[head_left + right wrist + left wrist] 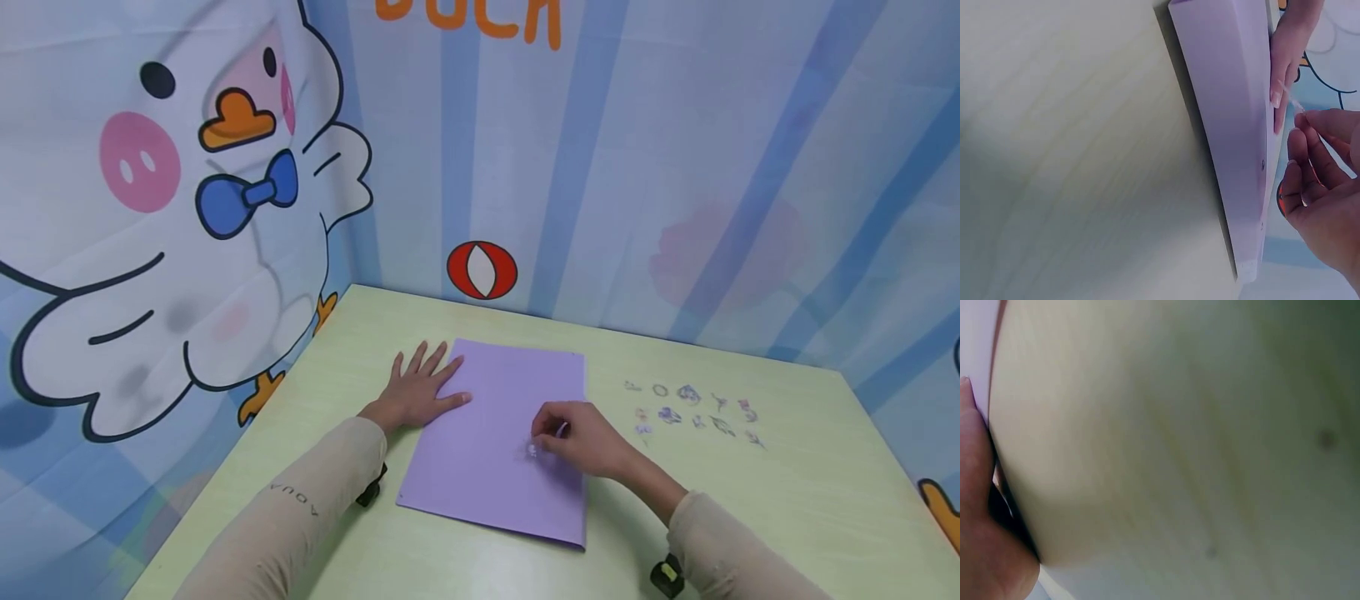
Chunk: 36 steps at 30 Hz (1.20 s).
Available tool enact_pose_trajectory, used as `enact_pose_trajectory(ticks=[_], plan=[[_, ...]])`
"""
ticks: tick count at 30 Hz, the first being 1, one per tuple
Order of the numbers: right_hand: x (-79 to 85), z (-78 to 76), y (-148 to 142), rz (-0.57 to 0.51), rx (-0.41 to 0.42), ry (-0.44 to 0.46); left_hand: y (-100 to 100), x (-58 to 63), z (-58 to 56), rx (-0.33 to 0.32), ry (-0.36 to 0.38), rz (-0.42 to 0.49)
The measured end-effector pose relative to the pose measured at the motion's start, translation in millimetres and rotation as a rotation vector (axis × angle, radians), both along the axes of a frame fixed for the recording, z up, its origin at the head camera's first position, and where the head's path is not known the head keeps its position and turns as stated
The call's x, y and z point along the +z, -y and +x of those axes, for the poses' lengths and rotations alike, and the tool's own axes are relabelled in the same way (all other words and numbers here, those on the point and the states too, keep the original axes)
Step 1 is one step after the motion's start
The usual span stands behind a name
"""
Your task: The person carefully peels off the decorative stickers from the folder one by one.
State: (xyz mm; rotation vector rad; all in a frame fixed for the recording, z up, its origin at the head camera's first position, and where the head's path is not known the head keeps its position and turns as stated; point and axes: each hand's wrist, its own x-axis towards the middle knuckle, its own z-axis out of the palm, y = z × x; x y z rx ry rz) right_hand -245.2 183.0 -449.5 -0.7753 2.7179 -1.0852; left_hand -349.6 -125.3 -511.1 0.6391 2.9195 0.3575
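Note:
A flat purple folder [498, 492] with some thickness lies on the pale table, its long sides running away from me. My left hand [416, 398] rests on its left edge with fingers spread, the thumb reaching over the cover. Above the right half, my right hand [585, 433] pinches a small clear sticker [532, 450] between thumb and fingertips. In the right wrist view the thin transparent piece [1292, 99] sticks out from the fingertips, apart from the cover. The left wrist view shows only part of the left hand [985, 544] at its edge. The sticker's picture is too small to read.
Several small stickers [687, 394] lie in two rough rows on the table right of the folder. The pale table [750, 508] meets a printed cloth wall [525, 167] at the back and left. Each wrist wears a dark camera [667, 575].

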Motion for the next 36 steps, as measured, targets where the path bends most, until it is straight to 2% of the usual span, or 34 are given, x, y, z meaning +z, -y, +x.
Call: enact_pose_trajectory(ticks=[9,22,30,36], plan=[[7.6,-5.2,-22.4,0.01,-0.082,-0.014,-0.1,-1.8,-0.8,-0.005,-0.002,0.003],[30.7,-15.0,-79.5,0.014,-0.185,-0.039,-0.1,0.1,-0.2,-0.005,0.002,0.006],[33.4,-17.7,-115.1,0.067,-0.244,-0.079,-0.5,-1.2,-1.2,-0.007,0.002,0.003],[27.2,-15.8,-139.9,0.094,-0.273,-0.097,0.0,-1.5,-1.4,-0.01,0.001,0.003]])
